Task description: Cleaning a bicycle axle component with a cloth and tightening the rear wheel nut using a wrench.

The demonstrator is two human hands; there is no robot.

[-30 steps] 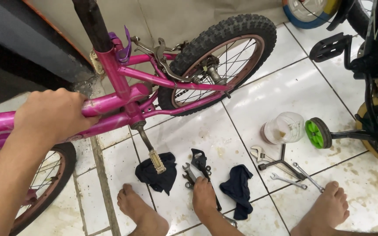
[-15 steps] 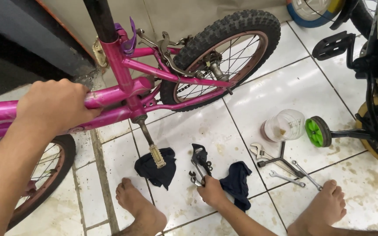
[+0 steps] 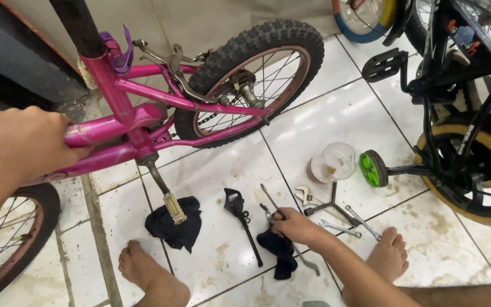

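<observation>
My left hand (image 3: pixel 21 142) is closed around the top tube of the pink bicycle (image 3: pixel 143 122) and keeps it upright on the white tiled floor (image 3: pixel 325 113). My right hand (image 3: pixel 294 224) is down on the floor, fingers curled on a thin metal tool (image 3: pixel 274 204) beside a dark rag (image 3: pixel 279 250) — I think it is gripped, but the fingers hide the grasp. A black kickstand (image 3: pixel 242 219) lies just to the left of this hand, and wrenches (image 3: pixel 325 207) lie to the right, near a clear plastic jar (image 3: pixel 333 162). I judge this the step of picking up a tool; bringing it to the frame needs a firm hold while the bicycle is steady.
</observation>
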